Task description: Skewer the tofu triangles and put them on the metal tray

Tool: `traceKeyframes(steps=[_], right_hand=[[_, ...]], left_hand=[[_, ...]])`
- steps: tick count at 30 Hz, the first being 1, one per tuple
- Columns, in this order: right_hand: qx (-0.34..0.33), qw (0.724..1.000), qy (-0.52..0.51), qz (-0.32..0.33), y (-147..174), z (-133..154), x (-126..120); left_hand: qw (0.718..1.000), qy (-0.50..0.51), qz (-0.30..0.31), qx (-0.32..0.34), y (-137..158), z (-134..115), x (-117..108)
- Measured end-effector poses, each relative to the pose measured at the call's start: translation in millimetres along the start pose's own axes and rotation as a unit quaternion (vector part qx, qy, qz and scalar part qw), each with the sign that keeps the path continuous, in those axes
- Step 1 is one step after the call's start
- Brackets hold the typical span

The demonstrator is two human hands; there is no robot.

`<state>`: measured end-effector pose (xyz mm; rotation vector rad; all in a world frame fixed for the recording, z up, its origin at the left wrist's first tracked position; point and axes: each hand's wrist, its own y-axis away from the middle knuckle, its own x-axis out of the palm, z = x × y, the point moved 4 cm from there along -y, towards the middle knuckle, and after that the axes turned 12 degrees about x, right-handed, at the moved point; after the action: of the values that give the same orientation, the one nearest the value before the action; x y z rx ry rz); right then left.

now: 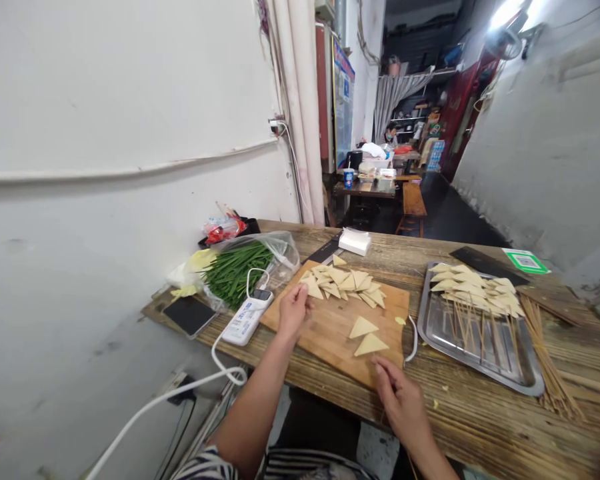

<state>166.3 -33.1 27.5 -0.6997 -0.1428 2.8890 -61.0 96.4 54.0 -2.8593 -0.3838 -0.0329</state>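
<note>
Nearest, at five o'clock on the tan rectangular wooden board (330, 330), the right hand (403, 395) had its thumb and forefinger closed on a thin brown wooden skewer (413, 468), mostly hidden; whether its tip had entered the triangle just ahead, I could not tell. Two flat pale-yellow triangular sheets (371, 345) lay at four o'clock on the board, one just beyond the other. At nine o'clock the left hand (293, 312) pinched another pale-yellow triangle (312, 287) beside the heaped pale-yellow triangles (347, 281) at twelve. Beyond the left hand, at nine, lay a white rectangular plastic device (243, 321) with a cable. At three stood a shiny rectangular metal tray (433, 317) bearing skewered pale-yellow triangles (463, 280), with loose thin brown sticks (545, 353) along its right side. Long green leaves (240, 270) in a clear plastic bag (283, 248) lay at ten, a white rectangular box (355, 241) at twelve. Far off, towards one, a person (391, 133) was behind cluttered tables
</note>
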Motion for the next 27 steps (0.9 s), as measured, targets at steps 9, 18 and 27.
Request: traceKeyframes(steps=[9,18,27], right_hand=[[-0.016,1.000,-0.009,0.009,6,4,-2],[-0.011,1.000,-0.007,0.027,8,3,-2],[-0.058,0.998,0.028,0.017,12,10,-4]], left_hand=[[0.928,0.302,0.102,-0.194,32,14,47],[0.980,0.131,0.136,-0.058,30,-3,47],[0.940,0.235,0.136,-0.204,39,0,52]])
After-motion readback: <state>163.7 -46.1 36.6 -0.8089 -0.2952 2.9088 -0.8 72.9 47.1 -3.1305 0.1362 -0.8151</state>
